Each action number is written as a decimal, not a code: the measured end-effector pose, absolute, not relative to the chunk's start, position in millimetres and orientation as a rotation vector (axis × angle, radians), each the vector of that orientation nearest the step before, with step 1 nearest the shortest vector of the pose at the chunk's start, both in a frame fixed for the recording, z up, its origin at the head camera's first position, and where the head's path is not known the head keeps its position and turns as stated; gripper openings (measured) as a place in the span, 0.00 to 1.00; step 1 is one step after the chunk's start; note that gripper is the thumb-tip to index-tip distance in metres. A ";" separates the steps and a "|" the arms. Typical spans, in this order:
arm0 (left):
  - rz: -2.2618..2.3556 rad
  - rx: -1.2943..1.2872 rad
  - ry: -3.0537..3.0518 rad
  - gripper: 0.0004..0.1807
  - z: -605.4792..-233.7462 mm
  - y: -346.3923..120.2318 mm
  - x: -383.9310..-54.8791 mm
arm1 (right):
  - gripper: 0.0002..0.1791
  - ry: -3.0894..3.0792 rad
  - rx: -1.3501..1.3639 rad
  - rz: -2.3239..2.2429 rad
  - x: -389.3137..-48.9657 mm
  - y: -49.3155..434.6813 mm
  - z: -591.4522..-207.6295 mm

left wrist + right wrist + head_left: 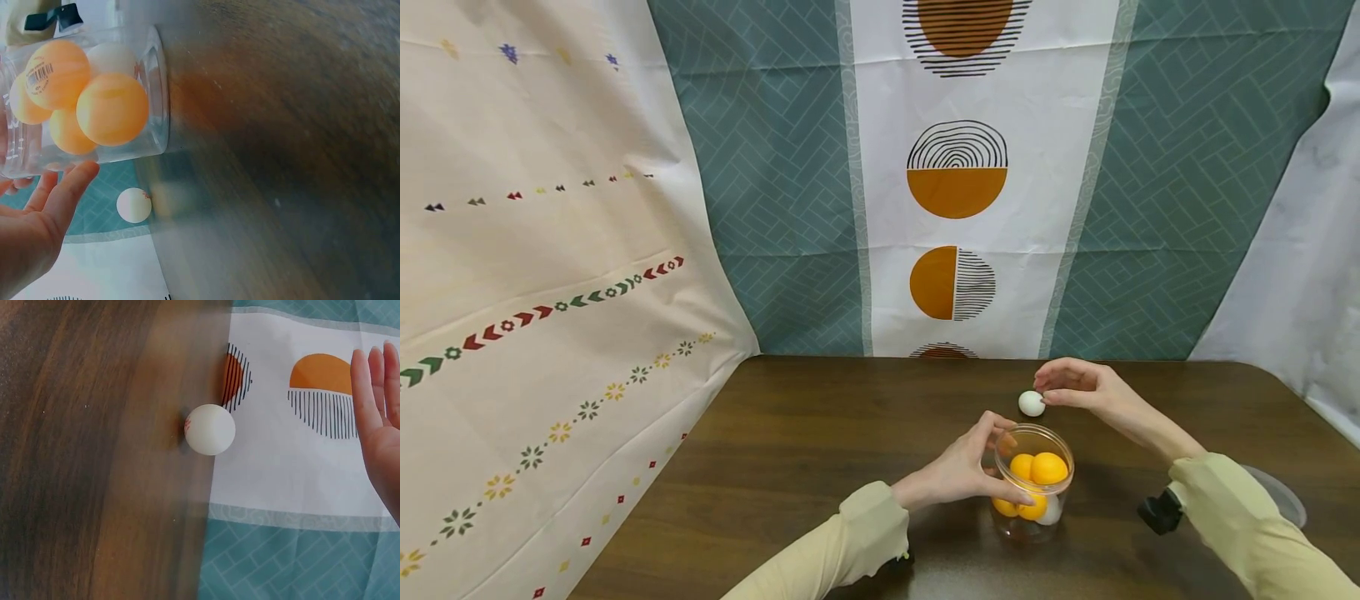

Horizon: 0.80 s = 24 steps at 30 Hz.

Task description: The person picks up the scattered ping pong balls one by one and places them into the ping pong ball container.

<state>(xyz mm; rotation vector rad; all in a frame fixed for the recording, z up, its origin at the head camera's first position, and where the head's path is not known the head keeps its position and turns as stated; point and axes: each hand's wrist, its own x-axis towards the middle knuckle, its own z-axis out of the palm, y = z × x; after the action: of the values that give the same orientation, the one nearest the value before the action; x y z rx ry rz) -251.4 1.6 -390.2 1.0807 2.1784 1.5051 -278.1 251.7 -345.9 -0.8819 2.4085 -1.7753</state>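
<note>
My left hand (958, 473) holds a clear plastic jar (1018, 533) that stands without a lid, thumb on its near side and fingers around the far side. Several orange ping-pong balls (1048, 468) and a white ping-pong ball (1050, 510) lie inside. Beyond the jar, another white ping-pong ball (1032, 404) rests on the table. My right hand (1086, 388) hovers just to the right of that ball, holding nothing. In the right wrist view its fingers (369, 406) are extended, apart from the loose ball (210, 429).
The dark wooden table (805, 433) ends at a hanging patterned cloth (775, 208) at the back. A pale cloth (587, 350) hangs along the left side. Partly hidden behind the right sleeve is a round clear lid (1281, 493) at the right.
</note>
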 end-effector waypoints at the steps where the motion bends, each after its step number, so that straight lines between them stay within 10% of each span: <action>1: 1.506 1.080 2.178 0.35 -390.0 1.6 -251.5 | 0.15 2.415 -0.866 -1.778 -279.5 252.0 -346.8; 24: 1.510 1.085 2.162 0.35 -390.4 1.7 -251.0 | 0.20 2.561 -0.730 -1.720 -300.8 260.2 -370.5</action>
<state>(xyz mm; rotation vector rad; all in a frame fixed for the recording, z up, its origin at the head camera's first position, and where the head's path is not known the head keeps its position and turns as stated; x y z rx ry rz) -251.0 1.7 -390.4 1.0848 2.1618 1.5096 -300.8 260.2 -370.5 -0.7301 2.5607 -1.7196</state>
